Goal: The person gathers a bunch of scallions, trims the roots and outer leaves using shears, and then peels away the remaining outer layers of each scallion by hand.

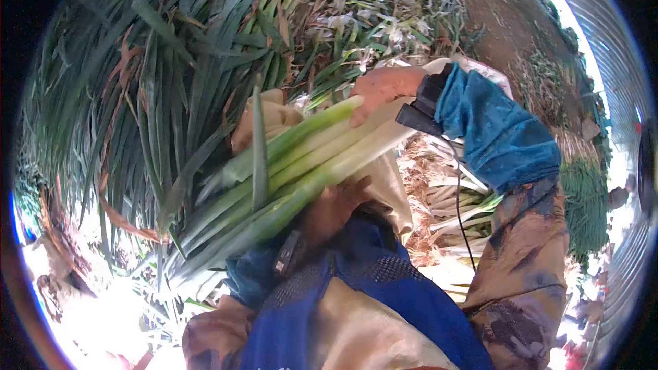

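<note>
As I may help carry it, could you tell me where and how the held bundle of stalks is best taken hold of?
From above, I would make the grip around the pale middle of the bundle, between the right hand at its pale end and the spreading green leaves. The stalks lie straight and close together there.

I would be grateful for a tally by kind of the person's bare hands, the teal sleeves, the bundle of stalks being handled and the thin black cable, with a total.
Bare hands (right hand and left hand): 2
Teal fabric sleeves: 2
Bundle of long green-and-white stalks: 1
Thin black cable: 1
Total: 6
</note>
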A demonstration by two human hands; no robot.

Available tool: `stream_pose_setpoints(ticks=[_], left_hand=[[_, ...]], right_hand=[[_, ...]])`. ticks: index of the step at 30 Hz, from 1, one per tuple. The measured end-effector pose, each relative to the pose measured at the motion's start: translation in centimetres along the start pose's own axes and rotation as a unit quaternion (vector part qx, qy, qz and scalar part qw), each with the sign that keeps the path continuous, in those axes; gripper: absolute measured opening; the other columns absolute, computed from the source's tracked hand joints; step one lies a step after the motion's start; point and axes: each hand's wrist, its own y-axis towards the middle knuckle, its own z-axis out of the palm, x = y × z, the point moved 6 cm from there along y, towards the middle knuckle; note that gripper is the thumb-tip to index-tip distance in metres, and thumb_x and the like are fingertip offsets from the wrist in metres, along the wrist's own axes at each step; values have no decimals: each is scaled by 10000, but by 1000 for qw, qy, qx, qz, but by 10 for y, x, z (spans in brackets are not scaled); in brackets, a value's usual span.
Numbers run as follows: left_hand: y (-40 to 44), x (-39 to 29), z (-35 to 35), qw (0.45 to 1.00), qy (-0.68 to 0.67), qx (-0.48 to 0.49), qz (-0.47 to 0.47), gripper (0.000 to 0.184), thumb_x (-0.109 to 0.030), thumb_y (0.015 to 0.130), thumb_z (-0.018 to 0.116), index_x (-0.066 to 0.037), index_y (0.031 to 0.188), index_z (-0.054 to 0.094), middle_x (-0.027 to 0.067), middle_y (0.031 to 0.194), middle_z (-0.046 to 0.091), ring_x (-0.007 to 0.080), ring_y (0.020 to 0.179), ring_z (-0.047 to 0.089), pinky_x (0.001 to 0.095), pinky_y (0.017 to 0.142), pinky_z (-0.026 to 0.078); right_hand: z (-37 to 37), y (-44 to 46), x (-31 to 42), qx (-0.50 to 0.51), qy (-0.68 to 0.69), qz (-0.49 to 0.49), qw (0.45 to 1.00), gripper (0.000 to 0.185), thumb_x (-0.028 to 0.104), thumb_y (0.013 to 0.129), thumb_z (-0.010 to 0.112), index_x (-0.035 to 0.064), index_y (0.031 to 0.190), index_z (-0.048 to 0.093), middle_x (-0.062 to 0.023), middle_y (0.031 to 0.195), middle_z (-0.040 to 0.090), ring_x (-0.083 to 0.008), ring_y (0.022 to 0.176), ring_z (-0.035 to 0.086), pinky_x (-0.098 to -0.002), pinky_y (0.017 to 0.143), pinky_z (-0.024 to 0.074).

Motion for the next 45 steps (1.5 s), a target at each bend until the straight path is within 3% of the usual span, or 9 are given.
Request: stream_pose_setpoints(ticks=[7,12,28,33,34,39,40,42,45], left_hand=[[2,-12,50,999,33,41,-14,712,-566,816,485,-96,1332,340,77,1368,352,308,1180,402,486,927,358],[25,-4,92,990,100,92,-25,738,-552,788,537,-85,1327,345,85,1351,372,304,1188,399,474,950,348],[90,136,257,945,204,241,-84,907,-432,656,744,-67,1353,293,105,1375,348,303,1270,318,466,1055,267],[75,197,297,901,2,377,-216,686,-480,846,525,-68,1347,304,124,1356,374,282,1236,369,438,1042,288],[88,196,300,930,280,226,-69,649,-517,887,421,-64,1338,312,123,1338,389,277,1211,398,432,1026,315],[63,298,398,777,155,469,-391,462,-343,946,389,-44,1296,346,119,1288,427,253,1167,441,399,996,365],[70,331,403,666,381,639,-55,350,-210,935,397,-10,1212,472,155,1187,509,244,1064,518,360,905,429],[38,381,409,631,257,731,-42,252,-147,893,505,0,1075,599,119,1079,574,139,979,538,298,794,456],[5,437,330,659,317,564,-384,803,-318,717,738,-24,1291,260,165,1175,490,218,1021,522,328,846,435]], right_hand=[[-31,-63,47,87,126,-119,981,401,387,754,677,24,924,657,-116,656,601,-170,572,530,-345,565,439],[-63,-185,67,-116,148,-292,938,213,249,740,702,110,901,683,-59,910,586,-194,837,576,-299,753,445],[116,-453,-19,-520,211,90,823,549,307,641,771,46,1080,571,-123,1001,619,-268,830,627,-354,735,511],[224,-473,16,-694,48,194,692,701,302,655,758,6,1208,444,-157,1004,619,-276,800,649,-363,712,550],[239,-467,24,-720,89,237,646,739,301,657,760,-4,1232,408,-179,1011,612,-283,809,649,-361,710,557],[299,-478,69,-865,144,337,343,780,147,657,766,-41,1288,349,-179,1109,569,-248,917,617,-328,816,513],[307,-493,76,-859,68,398,314,740,87,627,772,-18,1258,400,-142,1076,586,-195,934,591,-305,821,494],[356,-507,48,-894,269,329,140,537,83,658,705,-17,1136,481,-113,951,612,-162,806,597,-286,694,506],[437,-520,14,-897,308,316,14,353,71,744,648,-7,1063,517,-85,901,609,-143,731,580,-270,622,480]])
